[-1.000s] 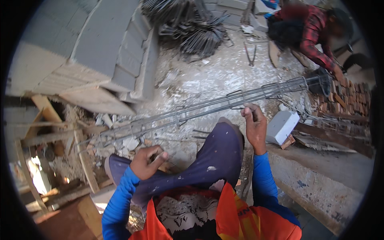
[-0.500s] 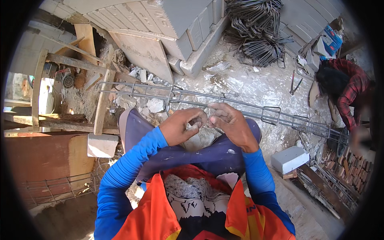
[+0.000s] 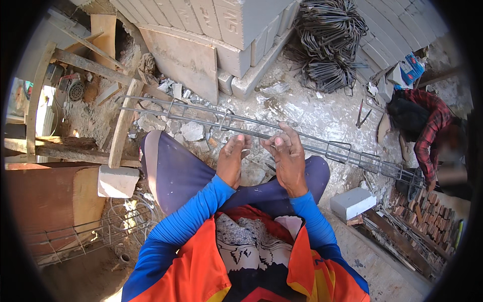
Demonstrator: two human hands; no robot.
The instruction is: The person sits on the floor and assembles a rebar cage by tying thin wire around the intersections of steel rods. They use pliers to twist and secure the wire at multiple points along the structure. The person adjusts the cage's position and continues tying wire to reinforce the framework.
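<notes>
Left hand [image 3: 232, 162]: curled, cannot tell if pinching anything
Right hand [image 3: 289, 163]: half-curled, pinch likewise unclear
Steel cage [image 3: 362, 161]: laid crosswise, probably for easy reach

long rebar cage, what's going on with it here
A person with knees spread has the left hand and right hand close together at the near side of the rebar cage, fingers curled; whether they hold anything is too small to tell. A co-worker in a red checked shirt has a hand near the cage's right end. Pincers lie on the floor beyond it.
</notes>
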